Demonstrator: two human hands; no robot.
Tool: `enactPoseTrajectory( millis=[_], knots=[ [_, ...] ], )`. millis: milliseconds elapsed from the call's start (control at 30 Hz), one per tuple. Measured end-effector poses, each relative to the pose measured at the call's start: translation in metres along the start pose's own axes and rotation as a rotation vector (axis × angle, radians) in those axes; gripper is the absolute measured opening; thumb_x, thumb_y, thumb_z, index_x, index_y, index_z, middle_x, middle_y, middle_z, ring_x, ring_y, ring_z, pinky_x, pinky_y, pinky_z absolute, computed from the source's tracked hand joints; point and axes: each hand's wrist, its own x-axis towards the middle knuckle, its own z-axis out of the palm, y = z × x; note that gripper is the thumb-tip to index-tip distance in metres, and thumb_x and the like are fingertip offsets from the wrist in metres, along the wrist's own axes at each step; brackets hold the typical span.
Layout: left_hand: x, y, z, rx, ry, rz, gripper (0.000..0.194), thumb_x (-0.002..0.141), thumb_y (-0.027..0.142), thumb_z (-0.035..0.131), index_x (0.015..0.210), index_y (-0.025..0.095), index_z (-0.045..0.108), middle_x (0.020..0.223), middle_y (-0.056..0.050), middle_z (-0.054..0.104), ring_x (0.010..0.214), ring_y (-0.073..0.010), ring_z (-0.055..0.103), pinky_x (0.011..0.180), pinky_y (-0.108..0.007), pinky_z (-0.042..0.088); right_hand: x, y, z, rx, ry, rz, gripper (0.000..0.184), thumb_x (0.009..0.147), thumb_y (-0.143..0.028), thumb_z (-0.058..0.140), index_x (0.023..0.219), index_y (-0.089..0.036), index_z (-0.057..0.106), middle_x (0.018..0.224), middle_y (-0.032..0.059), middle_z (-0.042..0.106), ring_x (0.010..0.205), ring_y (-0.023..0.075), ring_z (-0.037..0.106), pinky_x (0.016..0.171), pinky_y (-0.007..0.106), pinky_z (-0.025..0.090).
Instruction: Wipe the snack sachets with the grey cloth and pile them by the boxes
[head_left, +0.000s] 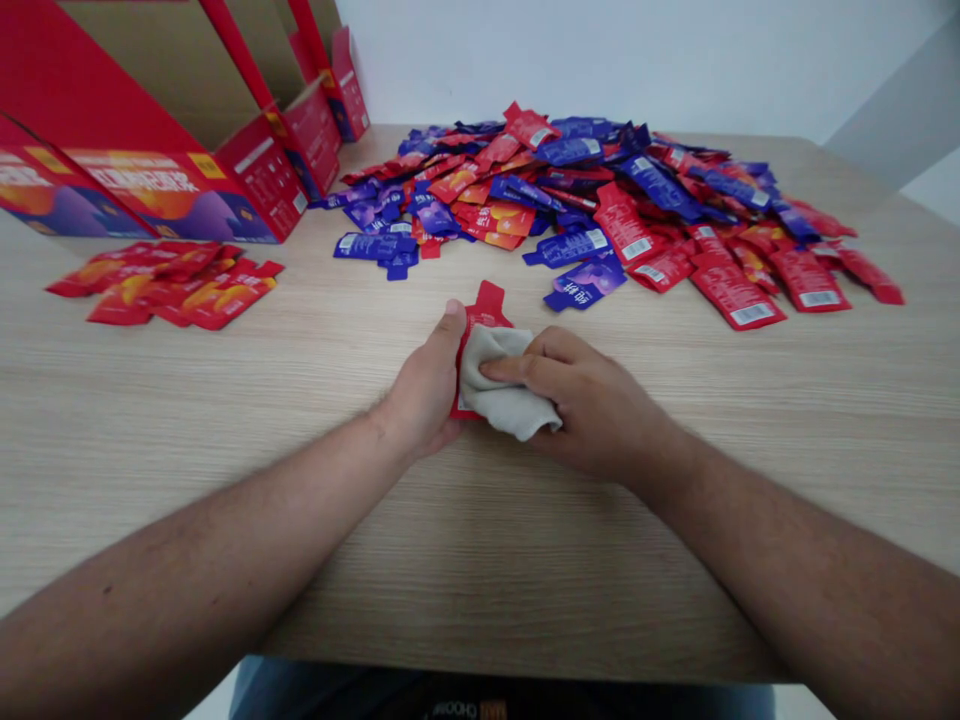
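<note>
My left hand (426,383) grips a red foil sachet (486,308) near the table's middle, its spout end sticking up past the thumb. A crumpled grey cloth (504,385) lies over the sachet's face and hides most of it. My right hand (596,400) presses the cloth from the right with its fingers curled over it. A heap of red and purple sachets (592,200) lies further along the table, and a smaller group of red sachets (176,285) lies to the left.
Several red printed cardboard display boxes (259,175) stand in a row along the far left of the light wood table (525,560). A white wall (600,60) rises behind the table. The near table edge runs below my forearms.
</note>
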Motion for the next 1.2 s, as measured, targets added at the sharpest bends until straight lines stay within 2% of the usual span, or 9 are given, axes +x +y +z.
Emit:
enactPoseTrajectory(
  millis=[67,233,367,533,700,867,1033,1200],
  knots=[
    [0.000,0.000,0.000,-0.006,-0.015,0.027,0.061,0.112,0.062,0.040,0.091,0.017,0.076,0.084,-0.011,0.080,0.097,-0.0271,0.082,0.085,-0.036,0.065,0.000,0.000,-0.001,-0.030,0.036,0.016,0.044,0.093,-0.027,0.076,0.136,-0.021,0.076,0.107,0.0097,0.068,0.095,0.0241,0.064,0.081,0.036,0.055],
    [-0.001,-0.001,-0.002,0.025,-0.045,-0.043,0.070,0.109,0.072,0.040,0.094,0.015,0.078,0.084,-0.013,0.081,0.095,-0.0294,0.083,0.079,-0.036,0.066,0.001,-0.001,-0.003,0.075,-0.088,-0.084,0.044,0.093,-0.029,0.076,0.136,-0.020,0.076,0.109,0.0080,0.069,0.092,0.0215,0.066,0.080,0.034,0.055],
    [0.000,-0.001,-0.002,0.008,-0.042,0.013,0.067,0.112,0.066,0.037,0.098,0.015,0.078,0.084,-0.012,0.081,0.095,-0.0270,0.082,0.079,-0.034,0.066,0.001,-0.003,-0.003,-0.017,0.034,-0.002,0.045,0.092,-0.027,0.075,0.136,-0.017,0.077,0.107,0.0109,0.068,0.095,0.0240,0.065,0.080,0.036,0.055],
    [-0.002,-0.001,-0.002,0.043,-0.015,-0.054,0.068,0.111,0.068,0.038,0.096,0.014,0.077,0.083,-0.013,0.080,0.087,-0.0265,0.082,0.069,-0.031,0.064,0.001,-0.004,-0.003,0.042,-0.069,-0.063,0.046,0.092,-0.027,0.077,0.136,-0.018,0.076,0.108,0.0091,0.070,0.093,0.0231,0.066,0.080,0.036,0.056],
    [-0.004,-0.001,-0.006,0.055,-0.066,-0.050,0.064,0.112,0.066,0.040,0.121,0.015,0.076,0.091,-0.013,0.082,0.080,-0.0266,0.080,0.065,-0.034,0.064,0.002,0.007,-0.004,-0.072,0.145,0.041,0.045,0.091,-0.023,0.074,0.136,-0.017,0.075,0.106,0.0116,0.071,0.097,0.0265,0.066,0.085,0.040,0.057],
    [-0.004,-0.001,-0.009,0.079,-0.079,-0.053,0.066,0.114,0.062,0.035,0.117,0.011,0.078,0.087,-0.015,0.081,0.083,-0.0271,0.081,0.068,-0.032,0.063,0.001,0.007,-0.004,0.001,0.002,-0.033,0.048,0.090,-0.025,0.077,0.138,-0.023,0.074,0.109,0.0083,0.069,0.097,0.0246,0.067,0.083,0.037,0.057],
    [-0.005,0.000,-0.014,0.125,-0.159,-0.120,0.071,0.113,0.065,0.028,0.118,0.013,0.076,0.089,-0.016,0.080,0.065,-0.0254,0.076,0.057,-0.038,0.064,0.002,0.016,-0.003,-0.086,0.179,0.111,0.050,0.087,-0.020,0.076,0.137,-0.017,0.075,0.111,0.0129,0.072,0.103,0.0286,0.068,0.089,0.042,0.059],
    [-0.002,-0.001,-0.014,0.054,-0.150,-0.074,0.063,0.115,0.058,0.032,0.119,0.013,0.076,0.080,-0.011,0.077,0.060,-0.0189,0.072,0.057,-0.027,0.060,0.002,0.010,-0.003,0.001,-0.005,-0.015,0.053,0.086,-0.024,0.080,0.139,-0.022,0.074,0.112,0.0092,0.070,0.097,0.0243,0.068,0.084,0.037,0.059]
  ],
)
